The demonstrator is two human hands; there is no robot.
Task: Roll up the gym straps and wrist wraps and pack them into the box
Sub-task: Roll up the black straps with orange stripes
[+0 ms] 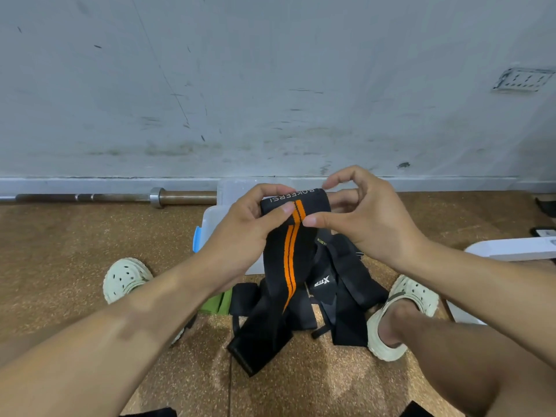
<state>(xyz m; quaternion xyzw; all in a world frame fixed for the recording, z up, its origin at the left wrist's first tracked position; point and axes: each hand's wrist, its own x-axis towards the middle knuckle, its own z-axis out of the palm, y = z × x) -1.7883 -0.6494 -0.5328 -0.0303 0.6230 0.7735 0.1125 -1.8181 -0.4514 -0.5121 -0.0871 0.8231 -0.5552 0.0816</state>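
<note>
Your left hand [249, 224] and right hand [358, 218] pinch the rolled top of a black wrist wrap [290, 260] with an orange stripe, fingers curled round it; its white lettering is upside down and hard to read. Below, black straps [340, 296] marked "XUEYI" lie on the floor [75, 236], against the clear box [210, 224].

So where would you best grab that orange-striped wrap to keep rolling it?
Probably at its rolled top end, as both hands do now. The left hand and right hand pinch the orange-striped wrist wrap from opposite sides, thumbs on the face towards the person. The roll is the firm, thick part; the tail hangs loose to the floor, so gripping lower would likely only bunch it.
</note>
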